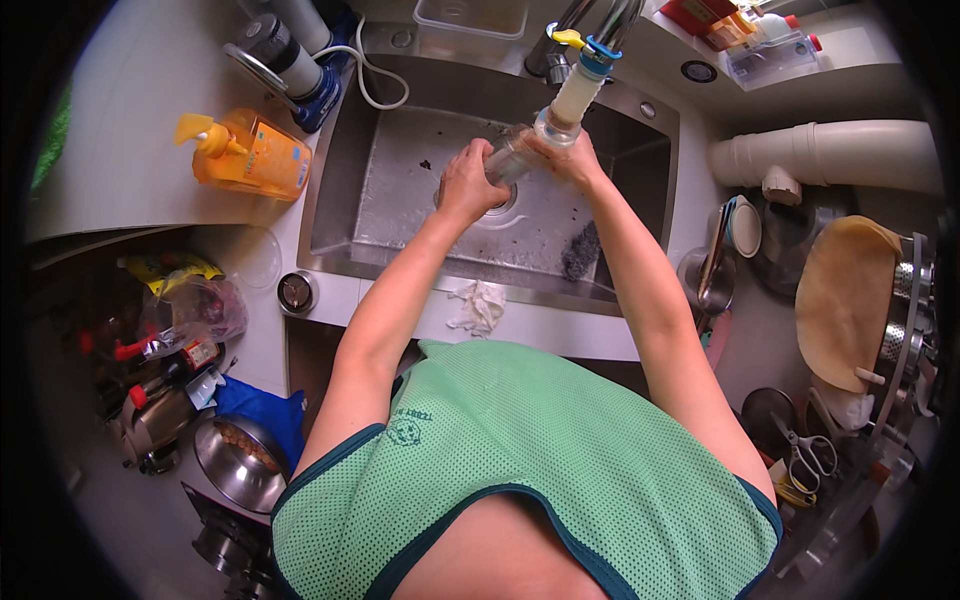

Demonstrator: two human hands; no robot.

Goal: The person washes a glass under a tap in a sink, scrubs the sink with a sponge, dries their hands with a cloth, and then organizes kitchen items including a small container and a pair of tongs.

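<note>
Over the stainless steel sink [465, 255], both hands are on a clear, see-through container [511, 159] that looks like a jar or cup, tilted beneath the tap. My left hand [471, 184] grips its lower left end. My right hand [571, 159] holds the upper right end, close under the faucet's filter nozzle [576, 94]; its fingers are partly hidden by the nozzle tip. A yellow lever [568, 37] and a blue collar sit on top of the nozzle. The drain shows partly behind the container. A dark scouring pad [581, 251] lies in the sink, by my right forearm.
An orange pump bottle [251, 156] stands left of the sink, below a blue-based filter unit [319, 97]. A crumpled white cloth [478, 308] and a small round metal-rimmed item [297, 292] lie at the front edge. A plastic tub [469, 30] is behind; scissors [810, 457] lie right.
</note>
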